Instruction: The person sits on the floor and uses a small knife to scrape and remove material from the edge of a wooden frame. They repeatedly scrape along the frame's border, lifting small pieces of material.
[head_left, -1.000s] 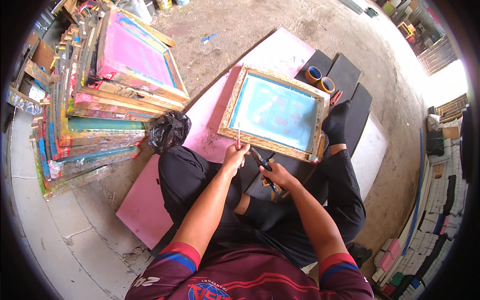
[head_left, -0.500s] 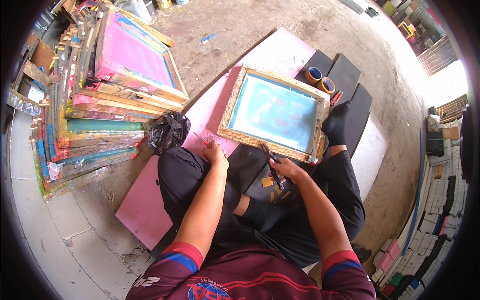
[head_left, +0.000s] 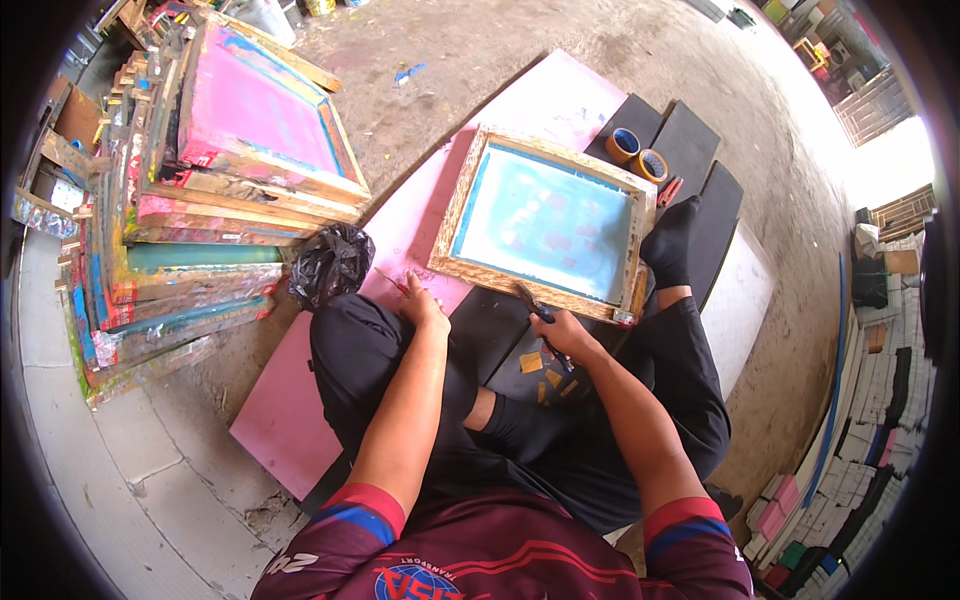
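Note:
A wood-framed printing screen with blue-tinted mesh lies in front of me, its near edge toward my hands. Left of its near corner, my left hand is closed round a red-handled screwdriver. The thin shaft points away to the left, over the pink sheet. Dark pliers are in my right hand, fingers wrapped round the handles. Their jaws reach the near wooden rail of the screen; whether they grip anything there is too small to tell.
Several paint-stained screen frames are stacked at left, beside a black plastic bag. Two tape rolls and red-handled pliers lie beyond my foot. Small tan scraps lie on the black board. White stacks stand at far right.
My right hand has shifted slightly left and away from me, and the pliers' handles now sit more within its fingers. My left hand has moved slightly left with the screwdriver.

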